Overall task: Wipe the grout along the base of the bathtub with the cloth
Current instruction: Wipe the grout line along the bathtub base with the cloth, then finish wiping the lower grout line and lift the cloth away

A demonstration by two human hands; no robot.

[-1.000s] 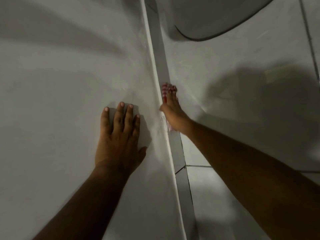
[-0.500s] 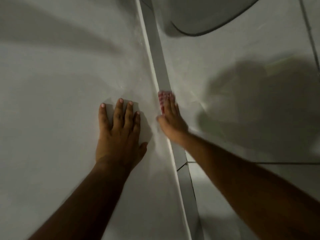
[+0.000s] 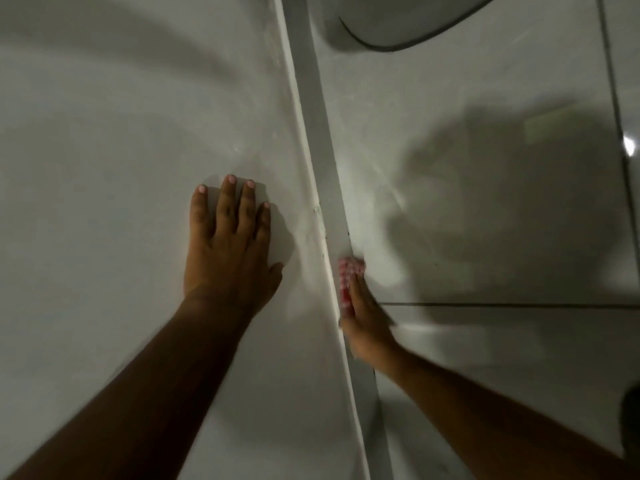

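A right hand [image 3: 369, 327] presses a red-checked cloth [image 3: 348, 284] under flat fingers into the grout [image 3: 322, 233] at the bathtub [image 3: 121, 168] base, likely mid-wipe, while the left hand [image 3: 228, 244] lies open and empty on the tub side, apparently for support.

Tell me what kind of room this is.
Most likely a bathroom: a smooth white bathtub wall, glossy floor tiles with dark joints, and what looks like a toilet base at the top.
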